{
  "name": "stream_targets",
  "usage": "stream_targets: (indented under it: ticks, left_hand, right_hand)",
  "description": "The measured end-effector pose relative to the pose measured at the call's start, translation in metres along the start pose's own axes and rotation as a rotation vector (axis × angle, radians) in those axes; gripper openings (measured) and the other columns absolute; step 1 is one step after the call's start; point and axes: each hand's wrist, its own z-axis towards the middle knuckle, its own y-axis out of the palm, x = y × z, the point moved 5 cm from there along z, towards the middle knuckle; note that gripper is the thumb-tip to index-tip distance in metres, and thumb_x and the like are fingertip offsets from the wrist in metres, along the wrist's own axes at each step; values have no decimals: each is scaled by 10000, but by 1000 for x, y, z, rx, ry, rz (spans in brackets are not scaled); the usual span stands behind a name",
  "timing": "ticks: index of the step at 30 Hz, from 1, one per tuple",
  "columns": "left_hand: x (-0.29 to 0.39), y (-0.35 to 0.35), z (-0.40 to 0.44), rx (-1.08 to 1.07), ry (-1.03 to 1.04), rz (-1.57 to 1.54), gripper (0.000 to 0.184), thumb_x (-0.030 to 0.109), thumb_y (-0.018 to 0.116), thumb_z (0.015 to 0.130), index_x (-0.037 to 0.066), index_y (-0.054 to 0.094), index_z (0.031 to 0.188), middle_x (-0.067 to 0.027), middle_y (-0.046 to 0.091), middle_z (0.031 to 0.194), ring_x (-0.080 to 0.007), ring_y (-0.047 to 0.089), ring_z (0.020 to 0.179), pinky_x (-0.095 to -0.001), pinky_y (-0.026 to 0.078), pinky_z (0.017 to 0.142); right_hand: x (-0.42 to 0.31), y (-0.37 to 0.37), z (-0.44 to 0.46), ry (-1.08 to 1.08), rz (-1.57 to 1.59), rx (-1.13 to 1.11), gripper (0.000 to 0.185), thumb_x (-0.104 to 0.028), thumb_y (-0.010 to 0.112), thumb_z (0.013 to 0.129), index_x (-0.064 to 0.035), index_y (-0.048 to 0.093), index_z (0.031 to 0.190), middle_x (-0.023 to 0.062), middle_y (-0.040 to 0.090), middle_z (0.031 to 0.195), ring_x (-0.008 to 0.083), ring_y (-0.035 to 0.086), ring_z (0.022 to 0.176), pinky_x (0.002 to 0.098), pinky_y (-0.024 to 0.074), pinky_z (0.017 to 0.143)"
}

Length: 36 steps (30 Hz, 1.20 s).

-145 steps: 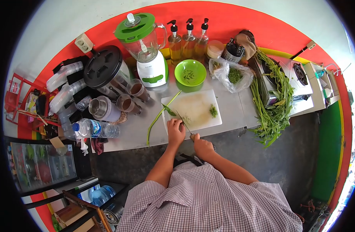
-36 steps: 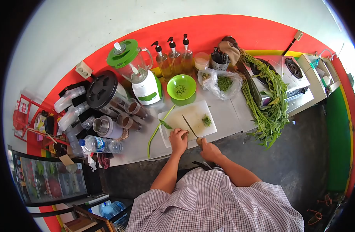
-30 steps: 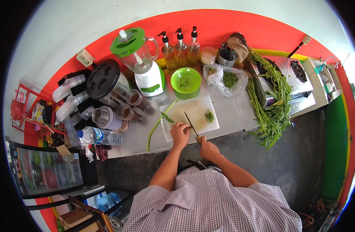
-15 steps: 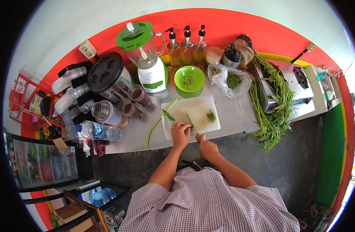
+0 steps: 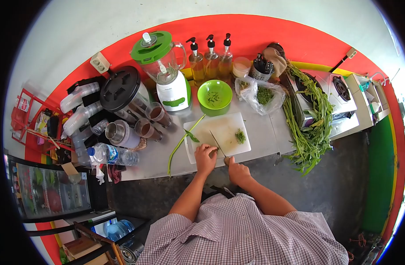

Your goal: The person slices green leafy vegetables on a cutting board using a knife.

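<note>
My right hand [image 5: 239, 172] is wrapped round the handle of a knife [image 5: 216, 140], whose thin blade points up and left across the white cutting board [image 5: 234, 122]. My left hand [image 5: 205, 159] rests on the board's near edge, fingers bent and pressed together close to the blade. Something small and dark is at its fingertips, too small to name. A small heap of finely chopped greens [image 5: 240, 136] lies right of the blade. One long green stem [image 5: 177, 149] with a leaf lies over the board's left side. Behind the board, a green bowl [image 5: 229, 106] holds several short green pieces.
A blender [image 5: 171, 92], several pump bottles [image 5: 211, 63] and a plastic bag of greens [image 5: 280, 98] stand behind. Leafy stalks [image 5: 319, 115] drape over the gas stove [image 5: 341, 112] at right. Brown-filled cups [image 5: 148, 130] and a water bottle [image 5: 114, 154] are at left.
The camera view has tipped slightly, so the table sits lower in the picture. Both hands stay at the board with the knife in nearly the same place.
</note>
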Motion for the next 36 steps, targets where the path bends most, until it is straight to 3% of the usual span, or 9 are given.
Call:
stream_targets:
  ticks: [7,10,14,26,28,36]
  left_hand:
    - [-1,1,-1,14,0,-21,180,130,776,789,161,764,966,-28,610,1007,-275,566,1032,-430,423,923]
    - [-1,2,-1,8,-1,-14,175,132,779,788,160,762,960,-26,614,1008,-275,567,1037,-430,426,923]
    - [-1,2,-1,22,26,-4,170,128,779,789,154,761,956,-29,620,1001,-278,570,1032,-435,431,918]
    - [1,1,-1,39,61,12,161,131,774,789,142,748,947,-36,618,989,-287,570,1015,-442,438,902]
    - [2,0,-1,37,60,23,165,132,771,792,145,746,955,-36,616,986,-287,569,1012,-445,438,899]
    - [-1,2,-1,60,87,34,176,131,770,774,136,745,948,-51,624,977,-307,578,1002,-451,453,877]
  right_hand:
    - [1,13,1,53,59,-28,445,-100,597,896,20,393,1272,241,734,959,402,739,901,488,598,779]
    - [1,4,11,-20,-6,73,448,-127,593,915,29,403,1290,198,743,901,342,754,822,452,610,693]
    - [-1,9,-2,26,60,16,463,-101,607,892,21,385,1281,234,736,937,380,746,874,486,599,753]
    - [-7,-3,-1,21,7,8,430,-97,626,879,15,401,1229,223,740,920,354,752,847,454,602,698]
    - [-6,10,-8,68,-24,-3,325,-146,566,947,-22,411,1204,180,752,913,301,763,834,428,607,698]
    - [-5,1,8,26,-67,-17,368,-170,592,937,-14,406,1213,180,753,948,311,761,876,431,607,739]
